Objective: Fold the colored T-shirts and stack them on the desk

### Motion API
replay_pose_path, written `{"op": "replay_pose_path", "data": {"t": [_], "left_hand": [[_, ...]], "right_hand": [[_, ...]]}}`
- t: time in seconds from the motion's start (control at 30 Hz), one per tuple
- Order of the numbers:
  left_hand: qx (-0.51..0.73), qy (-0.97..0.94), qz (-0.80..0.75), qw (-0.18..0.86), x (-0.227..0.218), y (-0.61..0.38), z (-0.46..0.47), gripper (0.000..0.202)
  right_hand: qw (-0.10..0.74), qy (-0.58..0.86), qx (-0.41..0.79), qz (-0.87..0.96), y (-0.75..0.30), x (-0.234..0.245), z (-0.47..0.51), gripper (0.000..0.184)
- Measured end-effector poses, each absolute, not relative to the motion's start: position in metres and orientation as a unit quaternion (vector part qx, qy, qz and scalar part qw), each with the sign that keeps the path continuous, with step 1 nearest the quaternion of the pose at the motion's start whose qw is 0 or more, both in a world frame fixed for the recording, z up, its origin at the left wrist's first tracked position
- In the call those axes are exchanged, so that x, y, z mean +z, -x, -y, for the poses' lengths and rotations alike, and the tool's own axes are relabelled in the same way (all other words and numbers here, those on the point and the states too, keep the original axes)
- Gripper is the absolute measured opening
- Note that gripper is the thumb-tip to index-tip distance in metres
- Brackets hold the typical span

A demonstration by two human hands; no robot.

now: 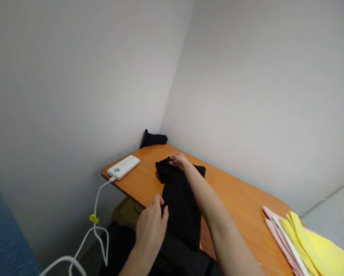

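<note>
A black garment [180, 207], which looks like a small shirt, lies across the wooden table [232, 191] and reaches to its front edge. At the garment's far end my right hand [177, 159] has its fingers closed on the cloth; the fingertips are partly hidden. My left hand [152, 222] is beside the garment's near left edge, thumb and forefinger apart and nothing between them. Part of the garment's right side passes behind my right forearm.
A white power bank [123, 167] sits at the table's left edge, its white cable [96, 203] hanging down. A black bundled cloth [154, 139] lies in the far corner against the walls. Folded yellow cloth [312, 245] and pink cloth [282, 241] are at the right.
</note>
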State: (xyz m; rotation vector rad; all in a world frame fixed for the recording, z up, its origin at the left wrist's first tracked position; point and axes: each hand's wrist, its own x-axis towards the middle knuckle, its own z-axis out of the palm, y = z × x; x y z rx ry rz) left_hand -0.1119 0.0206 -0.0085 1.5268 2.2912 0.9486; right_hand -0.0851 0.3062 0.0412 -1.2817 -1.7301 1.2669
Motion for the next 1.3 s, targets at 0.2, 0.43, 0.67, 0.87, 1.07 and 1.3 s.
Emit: {"op": "replay_pose_path", "data": {"t": [0.2,0.43,0.67,0.87,1.07,1.3], "left_hand": [[0.333,-0.544,-0.762,0.111,-0.016,0.115,-0.014,0.009],[0.383,-0.577,-0.712,0.113,-0.016,0.097,-0.015,0.015],[0.415,-0.565,-0.693,0.168,-0.011,0.092,-0.019,0.018],[0.432,-0.56,-0.679,0.198,-0.002,0.09,-0.017,0.021],[0.478,-0.536,-0.655,0.233,-0.002,0.092,-0.023,0.012],[0.369,-0.577,-0.691,0.232,-0.007,0.091,-0.017,0.019]], "right_hand": [[0.291,0.509,0.298,0.753,0.051,0.027,-0.3,0.017],[0.213,0.499,0.13,0.83,-0.005,-0.004,-0.276,0.051],[0.163,0.582,-0.024,0.796,-0.032,0.006,-0.294,0.045],[0.134,0.674,0.011,0.726,-0.069,0.016,-0.323,0.042],[0.14,0.703,0.01,0.698,-0.075,0.026,-0.333,0.04],[0.208,0.626,-0.086,0.747,-0.033,0.02,-0.287,0.047]]}}
